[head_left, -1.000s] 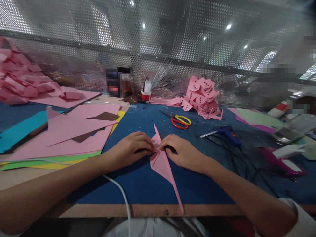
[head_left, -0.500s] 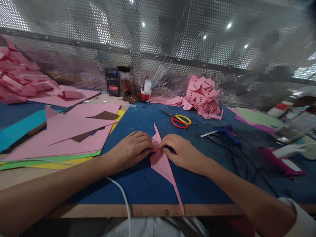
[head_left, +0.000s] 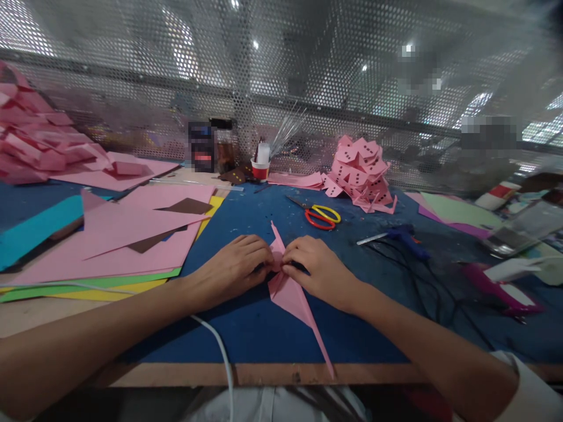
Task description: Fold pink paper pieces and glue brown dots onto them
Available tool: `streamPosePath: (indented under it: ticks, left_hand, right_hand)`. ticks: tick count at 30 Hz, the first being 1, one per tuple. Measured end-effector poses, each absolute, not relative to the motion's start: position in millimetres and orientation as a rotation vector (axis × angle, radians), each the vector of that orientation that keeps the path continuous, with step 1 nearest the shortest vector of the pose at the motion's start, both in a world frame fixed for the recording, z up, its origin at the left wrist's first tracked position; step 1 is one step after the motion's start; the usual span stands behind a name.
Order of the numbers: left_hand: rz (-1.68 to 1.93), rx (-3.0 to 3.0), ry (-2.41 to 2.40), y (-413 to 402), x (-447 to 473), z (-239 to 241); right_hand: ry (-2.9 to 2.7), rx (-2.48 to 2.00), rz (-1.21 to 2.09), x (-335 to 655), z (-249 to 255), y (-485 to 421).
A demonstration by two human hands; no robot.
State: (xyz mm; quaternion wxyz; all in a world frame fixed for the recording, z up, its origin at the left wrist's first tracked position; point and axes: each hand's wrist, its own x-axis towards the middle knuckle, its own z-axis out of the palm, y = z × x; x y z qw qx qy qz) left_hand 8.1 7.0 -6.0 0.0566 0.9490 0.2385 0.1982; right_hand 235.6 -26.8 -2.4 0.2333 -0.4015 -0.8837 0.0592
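Between my hands, on the blue table mat (head_left: 246, 328), lies a folded piece of pink paper (head_left: 292, 302) with a long thin rolled strip along its right side, reaching down to the table's front edge. My left hand (head_left: 241, 261) pinches the paper's left side near its middle, fingers bent. From the other side my right hand (head_left: 319, 266) grips the rolled edge between thumb and fingers. The fingertips of both hands nearly meet and hide part of the fold. Beyond them lie scissors (head_left: 321, 215) with one red and one yellow handle.
Pink sheets (head_left: 145, 220) over coloured paper lie at left. A pink folded-paper piece (head_left: 360, 173) stands at the back, right of a cup (head_left: 260, 170). A blue glue gun (head_left: 407, 240) and a magenta tool (head_left: 501, 287) lie right, with black cables. A white cable (head_left: 220, 346) crosses the front edge.
My right fingers have shifted slightly left, closer to my left hand. The pink paper has turned a little, its lower tip swinging to the right and its top tip to the left.
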Motion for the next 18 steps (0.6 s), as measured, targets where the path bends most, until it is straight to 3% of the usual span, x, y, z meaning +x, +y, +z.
streamPosePath:
  ticks: [18]
  left_hand:
    - [0.656, 2.808, 0.771, 7.4, 9.4, -8.0]
  right_hand:
    - [-2.393, -1.093, 0.145, 224.2, -9.9, -22.6]
